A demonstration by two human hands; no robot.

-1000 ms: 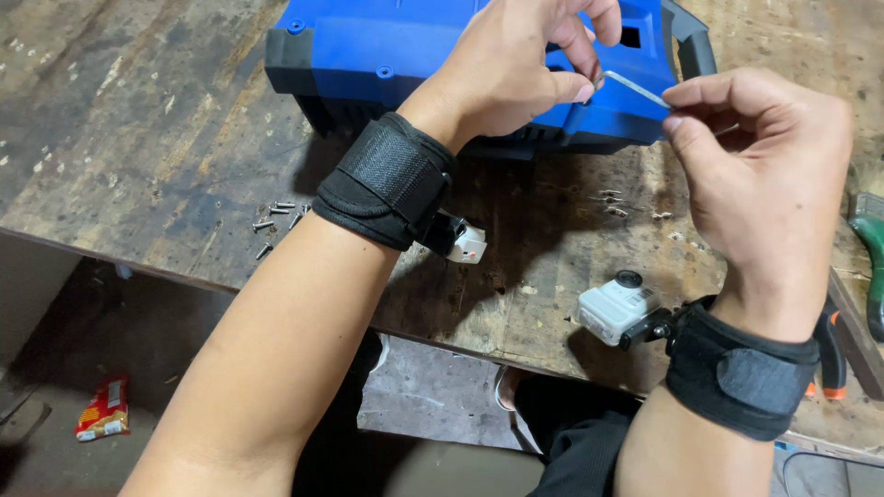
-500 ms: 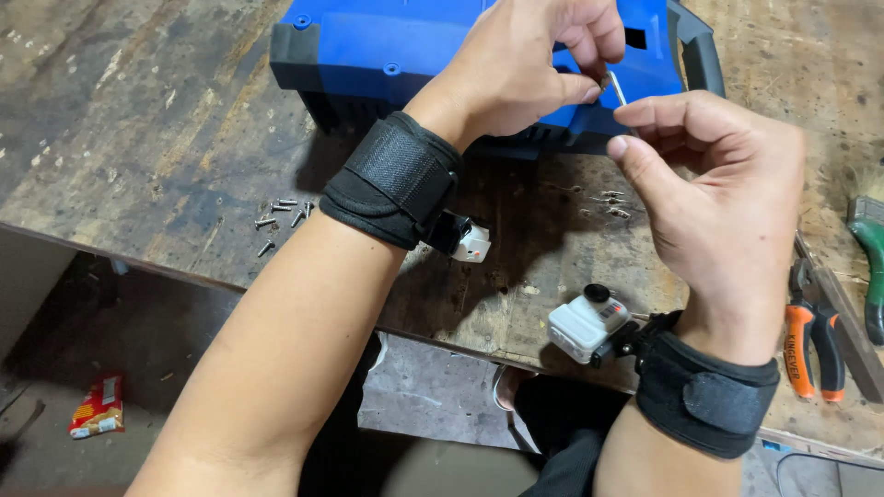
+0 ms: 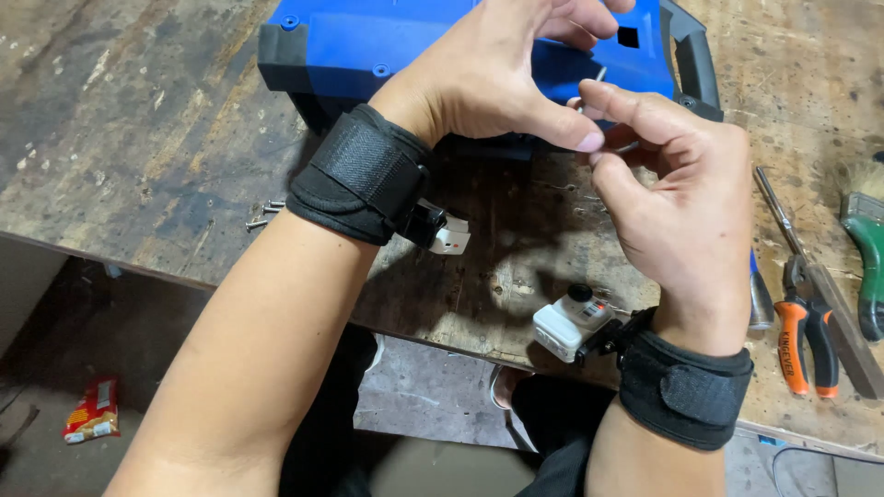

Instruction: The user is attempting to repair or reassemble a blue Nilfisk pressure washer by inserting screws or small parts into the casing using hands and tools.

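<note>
Two hands meet | your left hand and right hand pinch thin white strip | over blue case | pliers on bench

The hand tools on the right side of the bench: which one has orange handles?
The pliers, lying just right of the right hand. Their grips are orange and black, while the brush farther right has a green handle.

Thin pale wire, mostly hidden, pinched between fingertips of left hand and right hand, just above blue case on bench.
</note>
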